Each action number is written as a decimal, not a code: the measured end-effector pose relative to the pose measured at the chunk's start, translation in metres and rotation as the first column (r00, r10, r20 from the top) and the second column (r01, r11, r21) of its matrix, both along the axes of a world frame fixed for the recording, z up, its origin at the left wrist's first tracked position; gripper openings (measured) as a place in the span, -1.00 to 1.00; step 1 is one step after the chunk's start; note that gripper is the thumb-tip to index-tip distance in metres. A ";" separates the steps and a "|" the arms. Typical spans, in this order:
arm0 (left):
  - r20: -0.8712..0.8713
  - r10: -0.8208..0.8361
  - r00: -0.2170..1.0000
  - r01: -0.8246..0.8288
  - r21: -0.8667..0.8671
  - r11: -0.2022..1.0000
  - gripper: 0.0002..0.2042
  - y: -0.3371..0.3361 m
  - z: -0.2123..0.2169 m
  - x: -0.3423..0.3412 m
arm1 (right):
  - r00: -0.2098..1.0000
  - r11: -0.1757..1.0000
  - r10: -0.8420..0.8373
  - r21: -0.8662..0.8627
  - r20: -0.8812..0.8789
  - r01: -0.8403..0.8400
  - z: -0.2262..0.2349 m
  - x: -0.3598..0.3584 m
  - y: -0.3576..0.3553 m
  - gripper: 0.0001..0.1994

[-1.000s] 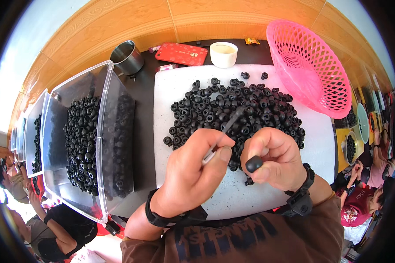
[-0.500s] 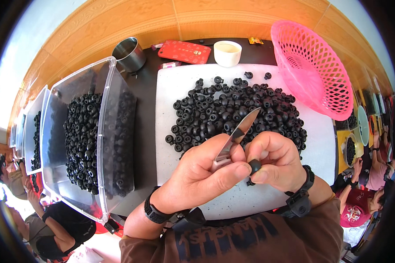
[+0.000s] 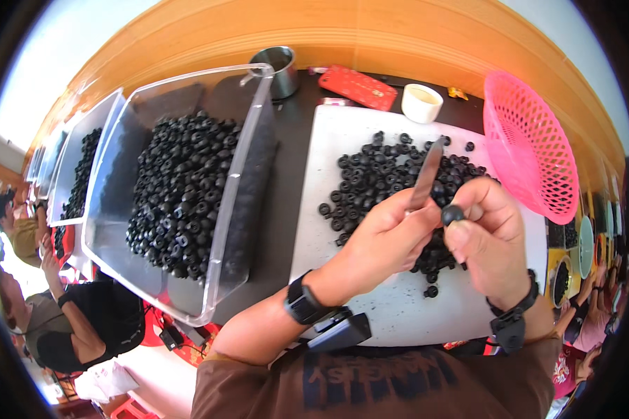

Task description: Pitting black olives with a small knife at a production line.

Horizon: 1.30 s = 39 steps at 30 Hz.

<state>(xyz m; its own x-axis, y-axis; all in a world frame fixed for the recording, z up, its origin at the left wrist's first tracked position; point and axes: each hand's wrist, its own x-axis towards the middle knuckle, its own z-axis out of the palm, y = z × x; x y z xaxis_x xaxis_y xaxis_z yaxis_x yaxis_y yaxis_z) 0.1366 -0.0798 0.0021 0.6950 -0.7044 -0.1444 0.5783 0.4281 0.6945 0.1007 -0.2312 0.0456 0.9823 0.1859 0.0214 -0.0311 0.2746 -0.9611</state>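
Leftmost, at the picture's edge, other people sit below the level of the dark table (image 3: 286, 181), beside a row of clear plastic bins. Nearest of these is a large clear bin (image 3: 248, 140), tilted, holding a heap of small black ring-shaped parts (image 3: 178, 188); a second bin (image 3: 73, 164) behind it to the left holds more of the same. Beyond the large bin's far corner stands a metal cup (image 3: 281, 70), and next to it on the table lie a flat red case (image 3: 358, 87) and a small white cup (image 3: 422, 103). A white board (image 3: 398, 314) covers the middle of the table and carries a loose pile of black rings (image 3: 384, 178). Over the board's near half, the left hand (image 3: 384, 241) is closed in a fist around the handle of a knife (image 3: 425, 174), whose blade points up and away over the pile. Just to its right, the right hand (image 3: 493, 241) pinches a single black ring (image 3: 453, 214) between thumb and forefinger, holding it above the board close to the base of the blade; whether blade and ring touch cannot be told. Both wrists wear dark bands. Farthest right, a pink plastic basket (image 3: 531, 146) leans on its side at the board's far right edge.
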 end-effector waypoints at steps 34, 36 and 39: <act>0.036 0.135 0.990 -0.139 0.188 0.972 -0.89 -0.008 -0.017 0.010 | 0.815 0.186 0.566 -0.982 0.124 0.021 -0.058 -0.059 -0.048 -0.87; 0.047 0.130 0.990 -0.136 0.190 0.972 -0.88 -0.007 -0.014 0.011 | 0.824 0.205 0.550 -0.978 0.132 0.020 -0.062 -0.059 -0.051 -0.87; 0.057 0.135 0.989 -0.144 0.208 0.968 -0.88 -0.006 -0.009 0.009 | 0.870 0.368 0.470 -0.929 0.151 -0.037 -0.052 -0.052 -0.049 -0.87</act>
